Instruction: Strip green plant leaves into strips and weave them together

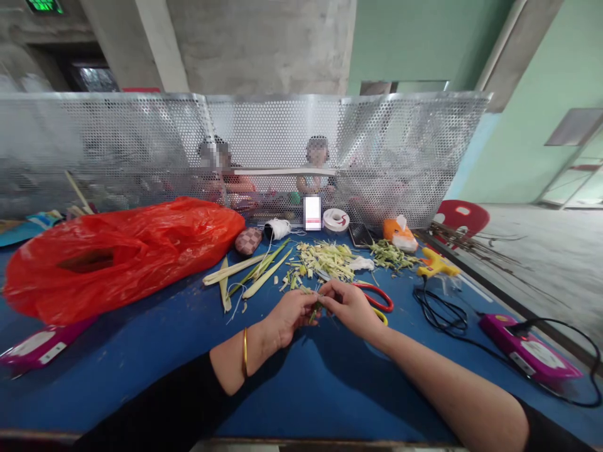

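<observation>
- We are holding a small green bundle (316,307) low over the near middle of the blue table (301,405), between both hands.
- With the left hand (286,319) we are gripping it, fingers curling in and thumb pressing; with the right hand (352,309) we are pinching at its upper end, thumb and forefinger together. The fingers are hiding much of it, so we are not telling its exact form.
- Judging by what is lying about, we are well into the cutting: a wide heap of pale chopped pieces (325,258) is spreading just beyond the hands, and a greener heap (393,256) is sitting to its right.
- Some long stalks (267,271) are lying uncut to the left of the pale heap, so not all the material is reduced to pieces.
- The scissors (387,301) are resting beside the right hand, out of our grip.
- The glue gun (436,263) and the white thread (280,228) are lying apart from our hands; we are seeing no finished piece, and are judging the bundle to be midway.
</observation>
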Demonstrator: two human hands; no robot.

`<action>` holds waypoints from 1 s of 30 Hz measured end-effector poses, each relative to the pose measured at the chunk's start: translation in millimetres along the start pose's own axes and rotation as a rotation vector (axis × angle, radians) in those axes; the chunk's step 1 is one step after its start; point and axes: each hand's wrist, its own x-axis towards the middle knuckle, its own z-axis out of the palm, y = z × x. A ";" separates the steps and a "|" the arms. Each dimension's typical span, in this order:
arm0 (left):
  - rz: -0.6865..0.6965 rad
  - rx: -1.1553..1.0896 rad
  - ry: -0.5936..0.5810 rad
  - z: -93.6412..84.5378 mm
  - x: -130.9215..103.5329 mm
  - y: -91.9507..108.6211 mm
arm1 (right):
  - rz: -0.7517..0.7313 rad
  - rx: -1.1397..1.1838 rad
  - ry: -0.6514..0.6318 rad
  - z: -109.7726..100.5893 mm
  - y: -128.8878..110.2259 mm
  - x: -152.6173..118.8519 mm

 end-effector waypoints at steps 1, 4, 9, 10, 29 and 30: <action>-0.002 0.000 -0.002 0.0 0.3 -0.2 | 0.001 0.001 0.000 -0.1 0.3 0.1; -0.008 0.002 0.001 -0.7 1.2 -0.4 | 0.001 0.005 0.006 -0.1 1.3 0.0; 0.000 0.007 0.003 -1.8 1.1 0.4 | -0.016 0.011 0.016 0.6 1.5 -0.7; 0.003 0.005 0.002 -2.0 1.1 0.5 | -0.021 0.009 0.018 0.7 1.7 -0.8; 0.007 -0.058 -0.044 0.3 -0.2 0.9 | -0.066 -0.094 0.031 -0.8 9.5 -3.1; 0.007 -0.061 -0.045 0.2 0.0 0.7 | -0.071 -0.107 0.033 -0.8 10.0 -3.4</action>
